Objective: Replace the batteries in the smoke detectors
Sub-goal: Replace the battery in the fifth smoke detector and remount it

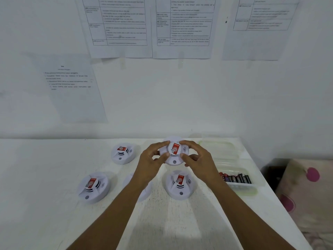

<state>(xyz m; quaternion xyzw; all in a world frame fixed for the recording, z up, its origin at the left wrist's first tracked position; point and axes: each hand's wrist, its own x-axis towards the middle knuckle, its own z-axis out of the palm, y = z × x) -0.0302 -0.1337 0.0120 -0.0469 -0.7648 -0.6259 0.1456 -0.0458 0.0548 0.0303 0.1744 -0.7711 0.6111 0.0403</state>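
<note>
Both hands, left hand (pixel 155 157) and right hand (pixel 197 156), grip a round white smoke detector (pixel 174 152) with a red label, near the surface's (pixel 45 177) far edge.

Your left hand (pixel 153 159) and right hand (pixel 198 157) grip one smoke detector (pixel 174 150) by its rim, from either side, over the white table (pixel 45 168). Three more detectors (pixel 93 186) lie label-up nearby. Batteries (pixel 235 177) sit in a clear tray (pixel 239 185) to your right.

On table (pixel 45 168): middle detector (pixel 175 148); left detector (pixel 123 153) at its 9 o'clock; near-left detector (pixel 93 186), 8 o'clock; near detector (pixel 180 184), 6 o'clock; batteries (pixel 236 178) in tray (pixel 241 185), 4 o'clock.
</note>
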